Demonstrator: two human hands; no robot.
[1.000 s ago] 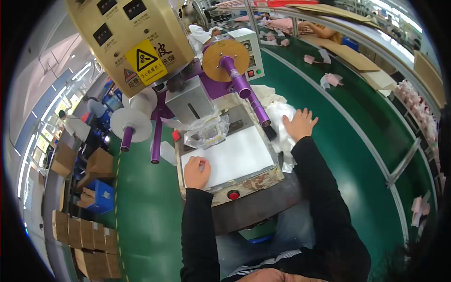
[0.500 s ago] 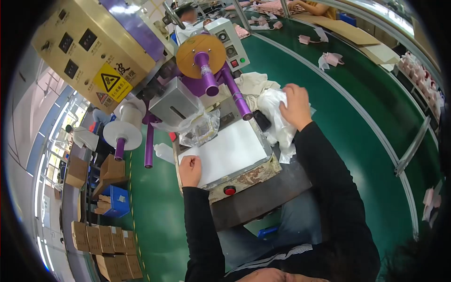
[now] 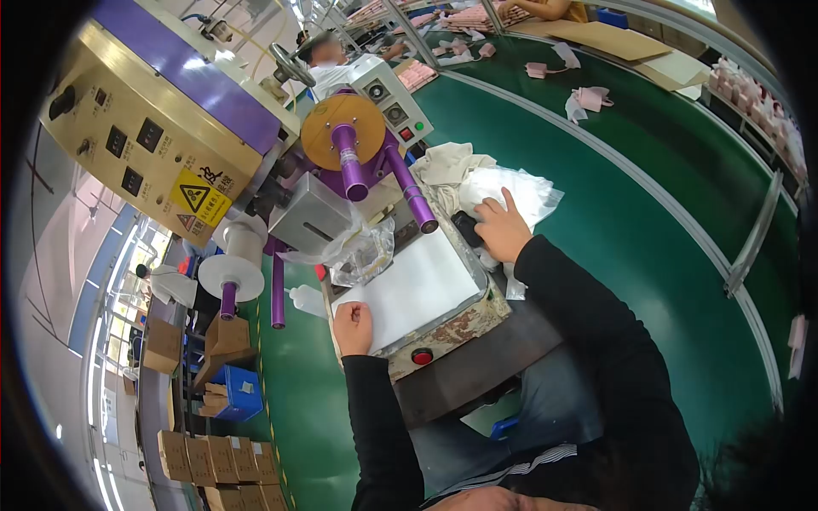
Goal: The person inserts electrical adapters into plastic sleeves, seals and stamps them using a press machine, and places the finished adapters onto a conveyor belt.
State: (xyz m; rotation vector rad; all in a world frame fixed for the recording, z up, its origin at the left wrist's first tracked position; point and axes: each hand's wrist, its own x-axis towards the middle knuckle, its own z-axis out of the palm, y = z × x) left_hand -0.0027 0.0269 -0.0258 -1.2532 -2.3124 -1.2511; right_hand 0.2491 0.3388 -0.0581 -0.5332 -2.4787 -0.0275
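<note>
My left hand (image 3: 353, 328) rests with curled fingers on the near left corner of the white work surface (image 3: 417, 289); whether anything is in it is hidden. My right hand (image 3: 503, 225) has its fingers apart on the near edge of a pile of white plastic bags (image 3: 511, 189), beside a black object (image 3: 467, 228). Behind the bags lies a cream cloth (image 3: 445, 169). Crumpled clear film (image 3: 365, 254) sits at the surface's back left. A red button (image 3: 422, 356) is on the machine's front edge.
The machine's gold control box (image 3: 128, 128), purple rollers (image 3: 416, 200) and white spool (image 3: 232, 277) stand left and above. Pink items (image 3: 592, 98) lie on the green conveyor (image 3: 665, 204). A person (image 3: 328, 64) is behind the machine; another person's arm (image 3: 545, 10) reaches in at the top.
My right hand has moved left and nearer to me over the bags, and the bags now lie more spread out behind it. The whole view has shifted slightly.
</note>
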